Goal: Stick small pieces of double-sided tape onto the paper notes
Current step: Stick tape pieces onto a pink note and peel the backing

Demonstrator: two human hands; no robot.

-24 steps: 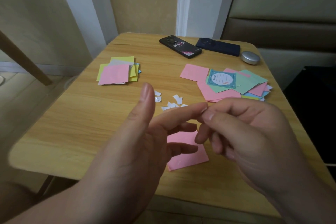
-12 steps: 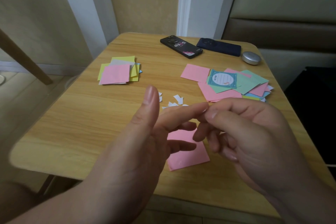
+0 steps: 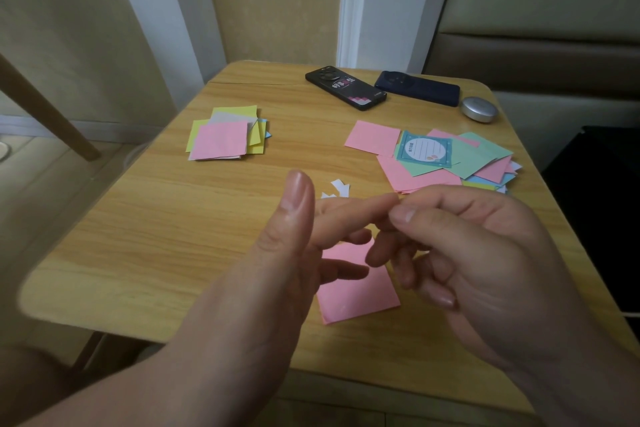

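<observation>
A single pink paper note (image 3: 360,295) lies on the wooden table (image 3: 156,236), partly hidden under my hands. My left hand (image 3: 277,270) hovers above it with thumb raised and index finger stretched out to the right. My right hand (image 3: 485,253) pinches thumb and forefinger at the tip of that index finger, where a tiny piece of tape is almost entirely hidden. Small white tape scraps (image 3: 341,187) lie just beyond my left hand.
A stack of pink and yellow notes (image 3: 221,140) sits at the left. A loose pile of pink, green and blue notes (image 3: 450,163) spreads at the right. Two dark phones (image 3: 346,88) (image 3: 419,88) and a silver oval case (image 3: 479,109) lie along the far edge.
My hands stay joined at the left index fingertip and have barely shifted. The white bit seen at the fingertip earlier is now covered by my right fingers.
</observation>
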